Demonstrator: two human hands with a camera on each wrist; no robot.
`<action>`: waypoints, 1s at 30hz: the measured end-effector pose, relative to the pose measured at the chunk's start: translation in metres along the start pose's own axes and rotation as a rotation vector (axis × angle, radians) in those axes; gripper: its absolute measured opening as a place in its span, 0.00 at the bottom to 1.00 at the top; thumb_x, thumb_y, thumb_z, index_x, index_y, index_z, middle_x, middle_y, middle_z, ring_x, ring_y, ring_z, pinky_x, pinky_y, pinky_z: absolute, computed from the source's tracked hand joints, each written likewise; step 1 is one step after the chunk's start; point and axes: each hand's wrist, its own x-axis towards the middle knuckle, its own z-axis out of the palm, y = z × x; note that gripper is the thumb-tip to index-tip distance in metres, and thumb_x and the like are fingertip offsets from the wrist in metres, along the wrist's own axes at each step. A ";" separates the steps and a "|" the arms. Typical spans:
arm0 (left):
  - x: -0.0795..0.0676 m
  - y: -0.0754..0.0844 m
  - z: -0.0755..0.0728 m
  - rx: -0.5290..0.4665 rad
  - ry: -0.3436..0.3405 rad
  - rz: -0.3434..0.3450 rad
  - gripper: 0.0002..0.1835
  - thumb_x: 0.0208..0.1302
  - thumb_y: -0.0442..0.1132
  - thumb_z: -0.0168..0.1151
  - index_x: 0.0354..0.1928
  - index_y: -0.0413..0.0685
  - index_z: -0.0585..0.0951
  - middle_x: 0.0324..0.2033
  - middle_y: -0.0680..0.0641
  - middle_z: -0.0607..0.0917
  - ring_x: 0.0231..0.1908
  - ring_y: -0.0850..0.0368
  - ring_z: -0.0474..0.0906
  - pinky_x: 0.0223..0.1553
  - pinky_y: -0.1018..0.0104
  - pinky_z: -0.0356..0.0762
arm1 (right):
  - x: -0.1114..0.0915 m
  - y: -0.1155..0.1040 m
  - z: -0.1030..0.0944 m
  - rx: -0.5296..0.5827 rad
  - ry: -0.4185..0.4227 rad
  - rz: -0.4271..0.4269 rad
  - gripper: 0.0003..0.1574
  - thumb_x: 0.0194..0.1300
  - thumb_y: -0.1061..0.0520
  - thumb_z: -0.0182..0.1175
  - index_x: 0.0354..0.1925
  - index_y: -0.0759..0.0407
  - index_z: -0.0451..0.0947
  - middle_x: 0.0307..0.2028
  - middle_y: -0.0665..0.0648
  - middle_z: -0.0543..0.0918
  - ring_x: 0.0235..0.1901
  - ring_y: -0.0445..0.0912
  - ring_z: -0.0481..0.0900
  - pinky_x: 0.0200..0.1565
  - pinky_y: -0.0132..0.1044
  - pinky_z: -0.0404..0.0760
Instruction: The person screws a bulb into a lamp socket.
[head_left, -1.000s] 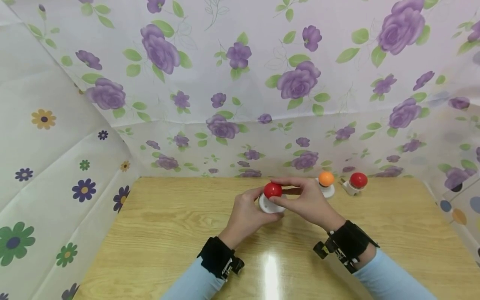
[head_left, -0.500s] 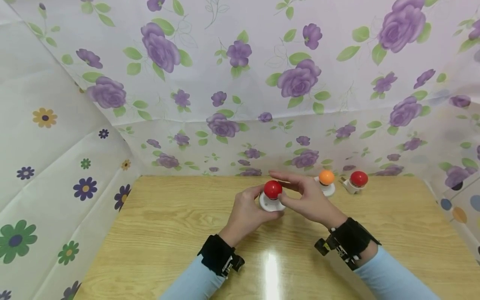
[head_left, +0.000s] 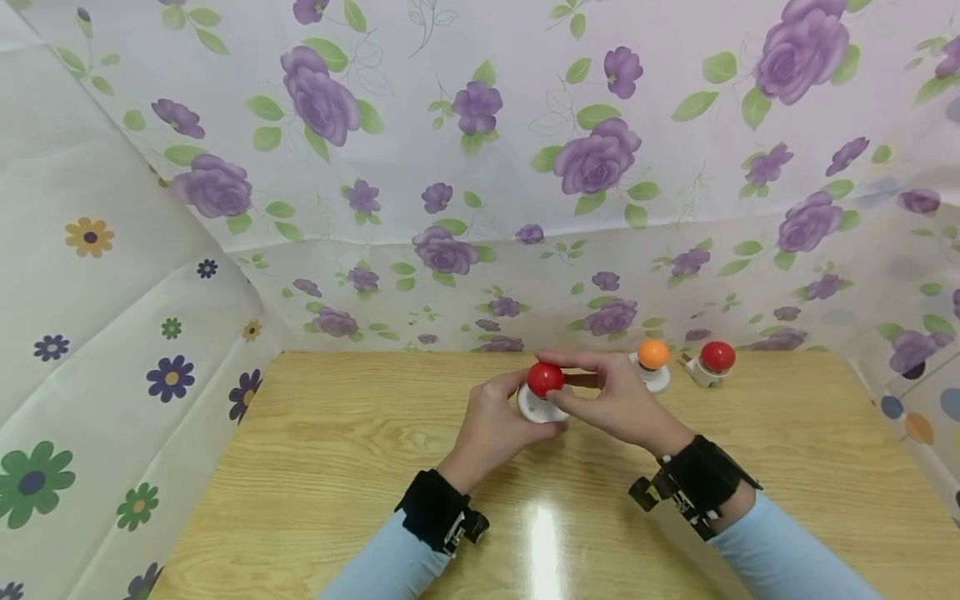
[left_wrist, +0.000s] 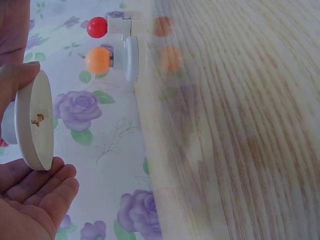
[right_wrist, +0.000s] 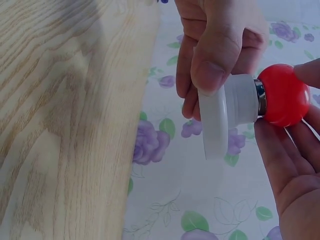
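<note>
My left hand [head_left: 495,425] grips the round white lamp holder [head_left: 537,410] by its rim, raised off the table. A red light bulb [right_wrist: 284,95] sits in its socket, with a strip of the metal collar showing between them in the right wrist view. Around that bulb my right hand [head_left: 621,402] curls, thumb on one side and fingers on the other. From the left wrist view the holder's hollow underside [left_wrist: 44,120] shows, with small brass contacts inside; the bulb is mostly hidden there.
At the table's back right stands an orange bulb [head_left: 652,354] in a white holder [head_left: 658,382]. Beside it, another red bulb [head_left: 717,357] sits in a white socket [head_left: 705,377] with plug prongs. A flowered cloth [head_left: 450,167] hangs behind the wooden table [head_left: 337,467].
Half a second ago my right fingers were spread apart from the red bulb; now they have closed in on it again. The left hand keeps its grip on the lamp holder.
</note>
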 end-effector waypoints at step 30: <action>0.000 0.000 0.001 0.005 0.006 0.035 0.32 0.40 0.58 0.74 0.51 0.62 0.77 0.43 0.65 0.79 0.44 0.70 0.74 0.43 0.70 0.73 | -0.001 -0.005 -0.002 -0.042 -0.036 -0.025 0.29 0.59 0.66 0.58 0.60 0.55 0.71 0.60 0.54 0.71 0.57 0.49 0.69 0.53 0.53 0.69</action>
